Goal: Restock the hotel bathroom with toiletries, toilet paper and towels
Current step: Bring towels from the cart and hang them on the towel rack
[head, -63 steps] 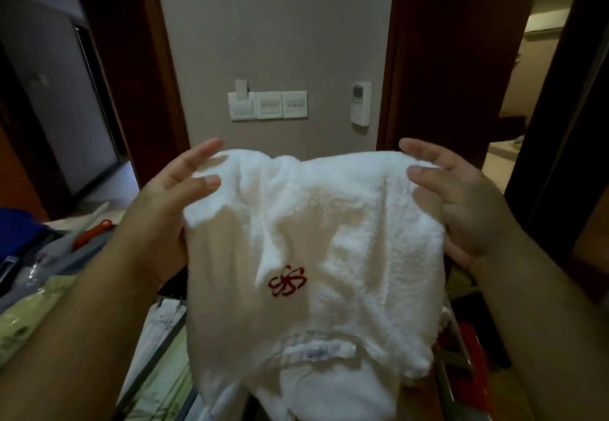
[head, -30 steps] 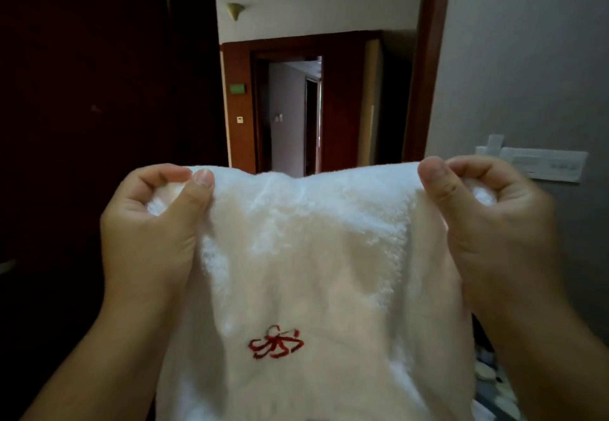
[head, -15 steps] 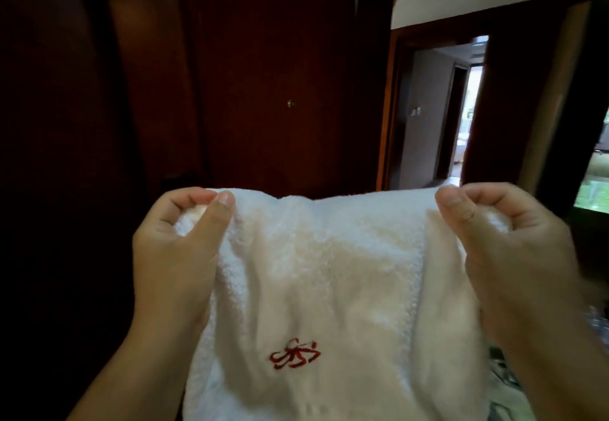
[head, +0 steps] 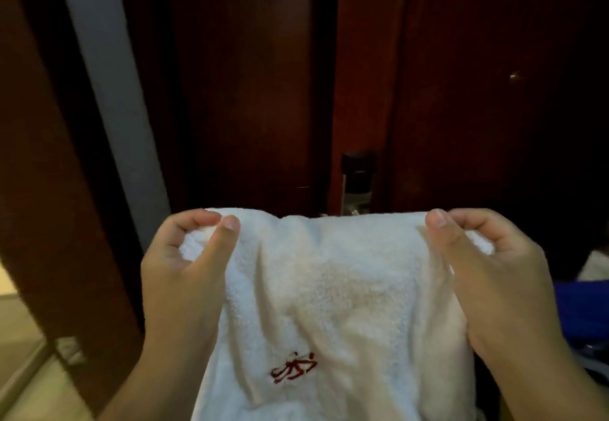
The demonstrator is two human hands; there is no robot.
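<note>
Head view shows the white towel (head: pixel 346 288) hanging between the hands, left hand (head: pixel 184 269) pinching its top corner at nine o'clock, right hand (head: pixel 487 275) pinching the corner at three o'clock.

The left hand (head: pixel 179 275) and right hand (head: pixel 491 275) are bare, with short nails (head: pixel 231 223). Bare forearms (head: pixel 155 374) show at seven and five o'clock.

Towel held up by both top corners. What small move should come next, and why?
Probably bring the corners together to fold it in half: the left hand and right hand each pinch a top corner of the white towel, which hangs spread open.
</note>
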